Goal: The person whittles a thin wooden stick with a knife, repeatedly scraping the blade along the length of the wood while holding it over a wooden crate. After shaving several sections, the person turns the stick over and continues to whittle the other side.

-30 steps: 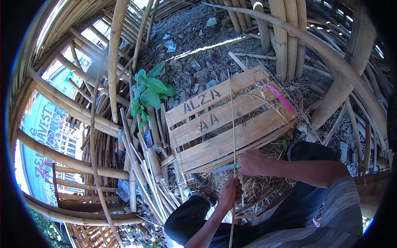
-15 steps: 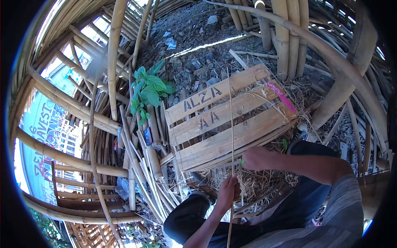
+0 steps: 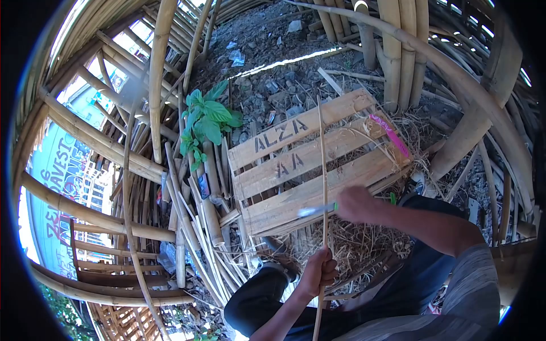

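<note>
My left hand [image 3: 317, 273] is wrapped around a long thin bamboo strip [image 3: 323, 153], which runs upright through the view over the crate. Above it, my right hand [image 3: 358, 203] grips a knife [image 3: 311, 211] by its green handle. The knife's blade points left and lies across the strip, a little above my left fist. Beneath both hands is a slatted wooden crate [image 3: 273, 213] with dark stencilled letters and a pink strip [image 3: 393, 139] at its right side. Shavings [image 3: 364, 250] pile up between my knees.
Bamboo poles [image 3: 213, 193] and split lengths lie left of the crate, by a leafy green plant [image 3: 209, 122]. Thick bamboo posts [image 3: 392, 57] stand at the upper right. Stony ground [image 3: 261, 34] stretches behind the crate, and a bamboo lattice wall [image 3: 108, 148] rises on the left.
My right hand and the knife have moved up along the strip, away from my left hand. My left hand has shifted slightly down, and more of the blade shows.
</note>
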Demonstrator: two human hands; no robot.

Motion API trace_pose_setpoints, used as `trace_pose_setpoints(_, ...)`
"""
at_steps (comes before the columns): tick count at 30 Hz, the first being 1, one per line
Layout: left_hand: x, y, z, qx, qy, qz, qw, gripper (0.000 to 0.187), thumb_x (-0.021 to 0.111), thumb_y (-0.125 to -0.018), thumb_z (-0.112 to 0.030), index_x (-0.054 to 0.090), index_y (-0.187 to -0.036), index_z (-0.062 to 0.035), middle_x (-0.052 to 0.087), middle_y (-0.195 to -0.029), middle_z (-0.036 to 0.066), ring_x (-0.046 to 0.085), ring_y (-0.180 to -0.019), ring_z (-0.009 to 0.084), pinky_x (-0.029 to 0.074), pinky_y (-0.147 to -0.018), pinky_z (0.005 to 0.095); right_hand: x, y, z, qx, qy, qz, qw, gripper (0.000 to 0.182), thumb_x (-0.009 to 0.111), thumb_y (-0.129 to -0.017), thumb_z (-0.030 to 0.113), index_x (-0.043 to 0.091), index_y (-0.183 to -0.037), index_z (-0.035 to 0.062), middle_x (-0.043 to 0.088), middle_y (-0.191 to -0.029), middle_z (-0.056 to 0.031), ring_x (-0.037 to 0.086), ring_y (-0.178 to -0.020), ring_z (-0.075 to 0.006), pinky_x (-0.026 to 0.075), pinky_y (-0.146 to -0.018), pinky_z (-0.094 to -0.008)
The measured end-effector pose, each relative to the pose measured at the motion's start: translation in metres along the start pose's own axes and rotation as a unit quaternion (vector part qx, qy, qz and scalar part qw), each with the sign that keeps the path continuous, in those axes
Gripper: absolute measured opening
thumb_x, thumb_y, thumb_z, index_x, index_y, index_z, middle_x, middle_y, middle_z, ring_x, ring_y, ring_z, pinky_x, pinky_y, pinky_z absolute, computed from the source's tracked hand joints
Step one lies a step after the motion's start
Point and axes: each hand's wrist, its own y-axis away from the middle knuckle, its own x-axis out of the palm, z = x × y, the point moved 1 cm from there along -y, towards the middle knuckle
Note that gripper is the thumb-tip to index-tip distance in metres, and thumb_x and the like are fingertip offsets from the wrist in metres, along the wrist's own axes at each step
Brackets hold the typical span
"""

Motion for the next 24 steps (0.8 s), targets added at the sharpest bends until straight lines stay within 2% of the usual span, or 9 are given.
trace_pose_setpoints(2,0.002,0.004,0.003,-0.004,0.001,-0.005,1.000,0.036,0.034,-0.094,-0.042,0.030,-0.067,-0.0196,0.022,-0.053,-0.008,0.018,-0.041,0.0027,0.013,-0.034,0.0196,-0.009,-0.018,-0.044,0.111,-0.047,-0.058,0.991,0.020,0.054,-0.076,0.017,0.064,-0.070,0.0014,0.062,-0.066,-0.0166,0.063,-0.059,-0.0285,0.050,-0.054,-0.0399)
trace_pose_setpoints(5,0.007,0.006,-0.003,-0.002,-0.005,0.009,1.000,0.036,0.035,-0.094,-0.042,0.030,-0.066,-0.0199,0.022,-0.053,-0.008,0.018,-0.041,0.0025,0.013,-0.034,0.0192,-0.007,-0.024,-0.081,0.169,-0.018,-0.119,0.978,0.024,0.056,-0.077,0.022,0.064,-0.071,0.0009,0.062,-0.066,-0.0163,0.062,-0.059,-0.0280,0.050,-0.053,-0.0390)
trace_pose_setpoints(6,0.007,0.007,-0.004,-0.010,0.004,0.016,1.000,0.035,0.034,-0.094,-0.040,0.030,-0.066,-0.0195,0.021,-0.054,-0.008,0.018,-0.041,0.0029,0.012,-0.034,0.0200,-0.023,-0.013,-0.062,0.164,-0.064,-0.046,0.983,0.025,0.057,-0.076,0.024,0.064,-0.072,-0.0002,0.062,-0.065,-0.0169,0.063,-0.062,-0.0280,0.051,-0.055,-0.0390)
trace_pose_setpoints(11,0.000,0.004,-0.011,-0.011,0.001,0.007,1.000,0.035,0.034,-0.095,-0.038,0.029,-0.067,-0.0181,0.021,-0.053,-0.007,0.018,-0.040,0.0035,0.013,-0.036,0.0212,0.002,0.006,0.005,-0.021,-0.056,0.009,0.998,0.024,0.057,-0.073,0.021,0.064,-0.071,-0.0019,0.061,-0.064,-0.0200,0.064,-0.066,-0.0322,0.051,-0.061,-0.0414)
trace_pose_setpoints(13,-0.004,0.003,-0.003,0.015,-0.031,-0.031,0.999,0.035,0.035,-0.095,-0.037,0.029,-0.067,-0.0174,0.021,-0.053,-0.007,0.019,-0.040,0.0035,0.013,-0.036,0.0214,0.010,-0.006,-0.016,-0.021,-0.051,-0.004,0.998,0.025,0.058,-0.071,0.022,0.063,-0.070,-0.0024,0.061,-0.064,-0.0204,0.064,-0.068,-0.0338,0.051,-0.063,-0.0424)
trace_pose_setpoints(15,-0.004,0.001,-0.001,0.043,-0.075,-0.055,0.995,0.034,0.037,-0.095,-0.036,0.029,-0.068,-0.0167,0.022,-0.052,-0.007,0.019,-0.040,0.0035,0.013,-0.036,0.0217,-0.005,-0.020,-0.051,0.085,-0.048,-0.118,0.988,0.023,0.058,-0.070,0.021,0.063,-0.069,-0.0018,0.061,-0.066,-0.0201,0.063,-0.069,-0.0340,0.051,-0.064,-0.0424)
trace_pose_setpoints(17,-0.006,0.000,0.000,0.059,-0.075,-0.057,0.994,0.034,0.038,-0.096,-0.034,0.030,-0.068,-0.0156,0.022,-0.052,-0.006,0.020,-0.039,0.0035,0.013,-0.035,0.0220,-0.009,-0.021,-0.052,0.090,-0.032,-0.122,0.988,0.022,0.057,-0.071,0.019,0.064,-0.071,-0.0011,0.062,-0.068,-0.0188,0.064,-0.070,-0.0334,0.051,-0.063,-0.0428)
trace_pose_setpoints(19,-0.004,0.003,-0.003,0.054,-0.075,-0.054,0.994,0.034,0.037,-0.096,-0.034,0.030,-0.068,-0.0159,0.022,-0.052,-0.007,0.019,-0.039,0.0034,0.013,-0.035,0.0221,0.001,-0.017,-0.024,0.099,-0.115,-0.051,0.987,0.021,0.055,-0.071,0.018,0.064,-0.071,-0.0007,0.062,-0.068,-0.0195,0.064,-0.069,-0.0339,0.051,-0.064,-0.0424)
trace_pose_setpoints(24,-0.007,0.008,0.001,0.035,-0.043,-0.019,0.998,0.035,0.037,-0.095,-0.036,0.029,-0.066,-0.0175,0.022,-0.053,-0.007,0.018,-0.041,0.0030,0.012,-0.034,0.0206,0.008,-0.005,0.004,-0.017,-0.027,-0.023,0.999,0.021,0.053,-0.072,0.018,0.064,-0.067,0.0001,0.061,-0.066,-0.0213,0.064,-0.065,-0.0325,0.052,-0.061,-0.0420)
